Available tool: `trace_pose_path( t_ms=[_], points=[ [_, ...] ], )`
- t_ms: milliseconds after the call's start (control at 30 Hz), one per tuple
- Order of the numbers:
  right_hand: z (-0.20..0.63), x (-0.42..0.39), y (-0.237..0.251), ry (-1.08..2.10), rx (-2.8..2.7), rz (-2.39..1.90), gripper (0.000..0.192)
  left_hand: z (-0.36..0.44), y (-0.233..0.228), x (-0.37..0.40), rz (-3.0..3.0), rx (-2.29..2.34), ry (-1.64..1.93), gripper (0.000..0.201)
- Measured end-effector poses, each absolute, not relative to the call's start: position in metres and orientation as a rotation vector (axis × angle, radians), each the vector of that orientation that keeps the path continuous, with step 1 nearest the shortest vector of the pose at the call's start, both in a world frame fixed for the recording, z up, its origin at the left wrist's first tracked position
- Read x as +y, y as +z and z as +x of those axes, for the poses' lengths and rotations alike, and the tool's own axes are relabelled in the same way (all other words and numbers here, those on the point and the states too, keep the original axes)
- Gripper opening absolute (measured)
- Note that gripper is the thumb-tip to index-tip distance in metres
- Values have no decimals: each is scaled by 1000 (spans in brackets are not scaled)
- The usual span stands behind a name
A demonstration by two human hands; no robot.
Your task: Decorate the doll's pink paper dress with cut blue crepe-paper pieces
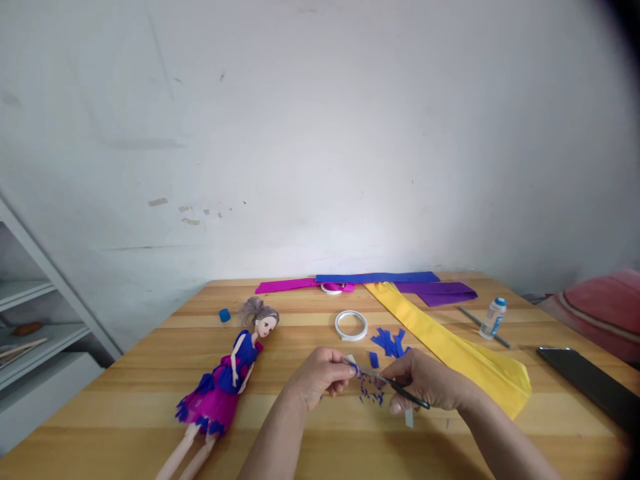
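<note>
While the doll [227, 373] on the desk [125, 407] already wears blue trim, the left hand [320, 377] pinches a small white strip [353, 362] and the right hand [430, 383] grips scissors [400, 390] (blades at it); blue scraps [390, 341] lie unused just beyond.

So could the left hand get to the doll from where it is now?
Probably yes. The doll lies on the table just to the left of the left hand, with only bare wood between them. The hand is pinching a small white piece, though, so it would need to let that go first.
</note>
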State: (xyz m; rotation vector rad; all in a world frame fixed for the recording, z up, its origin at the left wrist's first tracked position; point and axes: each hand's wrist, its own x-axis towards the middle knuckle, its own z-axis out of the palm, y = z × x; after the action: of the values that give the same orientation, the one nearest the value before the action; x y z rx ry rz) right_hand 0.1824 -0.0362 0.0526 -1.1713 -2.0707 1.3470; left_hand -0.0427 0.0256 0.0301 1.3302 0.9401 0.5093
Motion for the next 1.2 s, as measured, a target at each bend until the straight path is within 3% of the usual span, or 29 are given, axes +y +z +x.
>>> trace_pose_path(
  t_ms=[467, 600, 667, 833, 933, 1100, 1200],
  points=[
    [186, -37, 59, 1327, -2140, -1231, 32, -46, 33, 24, 1389, 931, 458, 18],
    [189, -37, 50, 993, -2058, -1667, 24, -44, 31, 30, 1148, 947, 632, 23],
    [185, -40, 46, 766, -2020, -1890, 30, -44, 29, 35, 980, 960, 772, 25],
    [154, -55, 47, 614, -2288, -1973, 24, -45, 25, 44, 730, 979, 909, 23],
    [140, -60, 49, 625, -2347, -2006, 24, -46, 22, 46, 693, 983, 929, 24],
    [139, -61, 66, 1020, -2245, -1828, 38, -45, 17, 45, 755, 981, 975, 15],
    [148, -78, 81, 900, -2092, -1567, 17, -44, 15, 45, 772, 972, 969, 13]
  ],
)
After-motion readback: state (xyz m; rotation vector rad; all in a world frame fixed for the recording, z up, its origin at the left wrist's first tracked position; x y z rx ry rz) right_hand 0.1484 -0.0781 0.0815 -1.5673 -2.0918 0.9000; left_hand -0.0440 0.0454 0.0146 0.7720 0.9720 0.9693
